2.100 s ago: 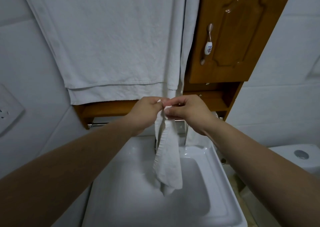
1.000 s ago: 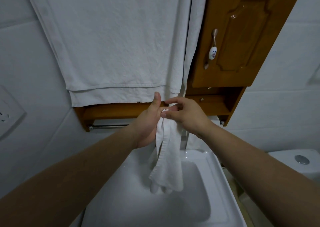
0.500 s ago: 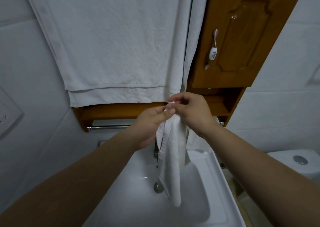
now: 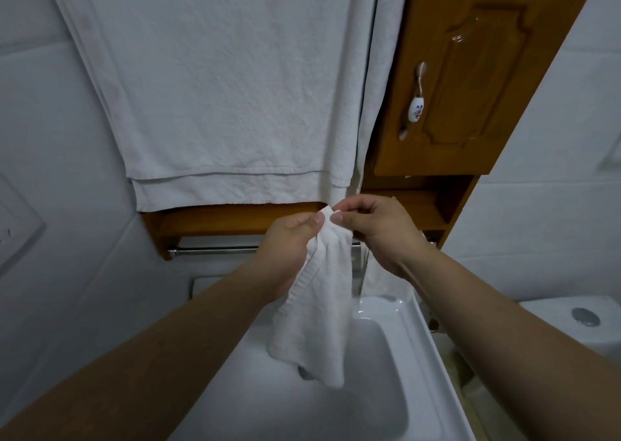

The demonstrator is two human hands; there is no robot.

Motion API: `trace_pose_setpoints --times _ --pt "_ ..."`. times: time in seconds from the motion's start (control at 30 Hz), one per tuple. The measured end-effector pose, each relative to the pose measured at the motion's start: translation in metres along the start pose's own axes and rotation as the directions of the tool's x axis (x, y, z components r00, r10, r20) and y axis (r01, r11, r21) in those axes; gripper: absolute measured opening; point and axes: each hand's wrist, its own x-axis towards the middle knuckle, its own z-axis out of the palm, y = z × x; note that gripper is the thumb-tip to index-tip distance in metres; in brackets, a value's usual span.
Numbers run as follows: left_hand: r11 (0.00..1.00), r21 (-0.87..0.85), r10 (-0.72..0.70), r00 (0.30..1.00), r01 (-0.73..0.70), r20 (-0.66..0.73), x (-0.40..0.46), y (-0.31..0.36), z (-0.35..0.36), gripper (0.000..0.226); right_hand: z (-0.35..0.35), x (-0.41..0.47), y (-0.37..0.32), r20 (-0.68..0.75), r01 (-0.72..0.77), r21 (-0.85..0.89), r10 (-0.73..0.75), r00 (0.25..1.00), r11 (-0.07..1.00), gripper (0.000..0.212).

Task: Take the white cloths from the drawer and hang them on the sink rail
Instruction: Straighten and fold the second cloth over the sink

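A small white cloth [image 4: 319, 309] hangs down over the white sink [image 4: 413, 356], pinched at its top corner by both hands. My left hand [image 4: 289, 249] grips the corner and the left edge. My right hand [image 4: 379, 228] pinches the same corner from the right. The chrome sink rail [image 4: 215, 249] runs under a wooden shelf just behind the hands; its right part is hidden by them. Another white cloth [image 4: 386, 282] hangs behind my right wrist, and I cannot tell what it hangs from.
A large white towel [image 4: 218, 87] hangs on the wall above the shelf. A wooden cabinet [image 4: 470, 70] with a porcelain handle is at upper right. A toilet tank [image 4: 578, 319] stands at right, a wall socket plate [image 4: 13, 228] at left.
The hands have shifted their grip on the cloth's top corner. The cloth has spread wider and hangs a little more to the left than half a second ago.
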Motion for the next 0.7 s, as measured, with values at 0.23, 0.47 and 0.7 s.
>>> trace_pose_setpoints --times 0.23,0.47,0.7 --pt "0.999 -0.040 -0.039 0.999 0.037 -0.033 0.004 0.000 -0.004 0.027 0.009 -0.006 0.001 0.009 0.311 -0.429 -0.341 0.940 0.848 0.010" --pt "0.984 0.160 0.073 0.996 -0.080 0.051 0.001 0.000 -0.002 0.022 0.014 -0.004 0.000 0.042 0.248 -0.241 -0.245 0.969 0.938 0.009" --pt "0.981 0.150 0.107 0.988 -0.123 0.108 -0.006 0.005 -0.004 0.023 0.007 -0.002 -0.002 0.029 0.119 -0.055 -0.117 0.993 0.991 0.004"
